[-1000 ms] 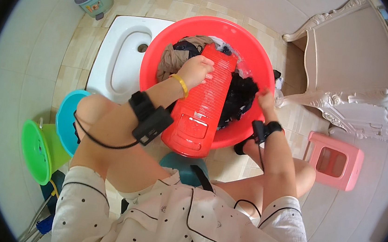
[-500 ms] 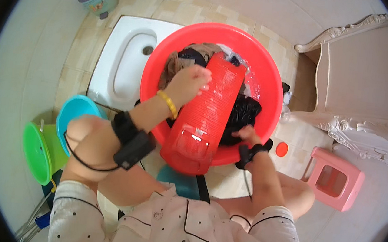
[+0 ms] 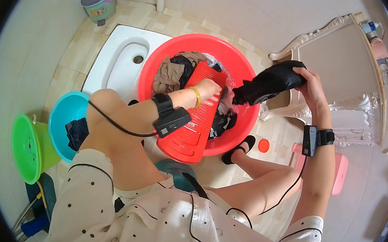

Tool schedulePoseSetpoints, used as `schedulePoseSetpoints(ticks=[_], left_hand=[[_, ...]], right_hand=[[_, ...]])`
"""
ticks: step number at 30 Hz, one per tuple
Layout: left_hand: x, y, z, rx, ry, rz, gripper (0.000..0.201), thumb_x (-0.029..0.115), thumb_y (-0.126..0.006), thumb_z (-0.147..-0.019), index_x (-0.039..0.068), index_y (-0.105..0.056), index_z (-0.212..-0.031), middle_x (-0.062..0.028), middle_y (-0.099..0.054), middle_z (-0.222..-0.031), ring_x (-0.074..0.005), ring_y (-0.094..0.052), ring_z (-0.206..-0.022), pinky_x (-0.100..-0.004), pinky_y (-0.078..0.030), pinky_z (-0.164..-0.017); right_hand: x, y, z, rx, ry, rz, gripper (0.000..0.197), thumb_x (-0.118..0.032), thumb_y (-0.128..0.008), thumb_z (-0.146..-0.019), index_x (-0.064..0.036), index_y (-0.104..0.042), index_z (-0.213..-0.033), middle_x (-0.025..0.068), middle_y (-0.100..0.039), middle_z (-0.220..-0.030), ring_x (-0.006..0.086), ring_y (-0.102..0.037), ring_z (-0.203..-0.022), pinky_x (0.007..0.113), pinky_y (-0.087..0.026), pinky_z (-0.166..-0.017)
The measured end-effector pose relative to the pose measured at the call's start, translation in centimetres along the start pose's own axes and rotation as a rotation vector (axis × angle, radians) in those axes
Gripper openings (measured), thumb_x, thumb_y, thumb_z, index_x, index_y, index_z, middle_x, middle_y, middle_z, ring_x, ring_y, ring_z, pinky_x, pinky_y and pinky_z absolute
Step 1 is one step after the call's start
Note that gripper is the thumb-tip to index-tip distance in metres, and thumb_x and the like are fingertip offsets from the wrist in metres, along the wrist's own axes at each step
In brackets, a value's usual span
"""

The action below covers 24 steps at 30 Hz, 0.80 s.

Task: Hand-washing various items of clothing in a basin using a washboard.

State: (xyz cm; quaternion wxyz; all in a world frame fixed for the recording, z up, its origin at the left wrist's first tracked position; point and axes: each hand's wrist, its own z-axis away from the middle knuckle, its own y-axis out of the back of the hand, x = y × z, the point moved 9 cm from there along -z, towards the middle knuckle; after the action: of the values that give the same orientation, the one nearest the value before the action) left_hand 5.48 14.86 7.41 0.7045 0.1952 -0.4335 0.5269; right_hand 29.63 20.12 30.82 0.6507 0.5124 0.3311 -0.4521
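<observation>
My right hand [image 3: 314,88] is closed on a bunched black garment [image 3: 275,80], holding it up to the right of the red basin [image 3: 245,121]. The garment hangs toward the basin, its lower end above the rim. My left hand [image 3: 206,92] lies over a red ribbed washboard [image 3: 185,143] with its fingers curled in; what they grip, if anything, is hidden. The washboard leans in the basin, its near end resting over the front rim. Around it lie wet clothes: a brown garment [image 3: 168,76] on the left and black cloth [image 3: 221,123] on the right.
A white squat toilet [image 3: 101,65] adjoins the basin on the left. Nearby stand a blue basin [image 3: 60,127] holding dark cloth and a green bucket [image 3: 49,146]. On the right are a pink stool [image 3: 339,174] and a carved white cabinet [image 3: 340,56]. A lidded bin [image 3: 101,9] stands far left.
My right hand has come up out of the basin, to the right, with the black garment. My left hand has moved slightly down and right over the washboard.
</observation>
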Motion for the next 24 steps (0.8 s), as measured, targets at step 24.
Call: schedulePoseSetpoints(ticks=[24], left_hand=[[3.2, 4.6, 2.7, 0.163, -0.322, 0.106, 0.033, 0.041, -0.049, -0.102, 0.011, -0.062, -0.106, 0.0015, -0.066, -0.098, -0.0082, -0.062, -0.090, -0.0272, -0.049, -0.082]], right_hand=[[20.7, -17.6, -0.8, 0.208, 0.148, 0.277, 0.047, -0.043, -0.067, -0.089, 0.0022, -0.068, -0.101, 0.0162, -0.071, -0.088, 0.0270, -0.069, -0.081, 0.036, -0.053, -0.078]])
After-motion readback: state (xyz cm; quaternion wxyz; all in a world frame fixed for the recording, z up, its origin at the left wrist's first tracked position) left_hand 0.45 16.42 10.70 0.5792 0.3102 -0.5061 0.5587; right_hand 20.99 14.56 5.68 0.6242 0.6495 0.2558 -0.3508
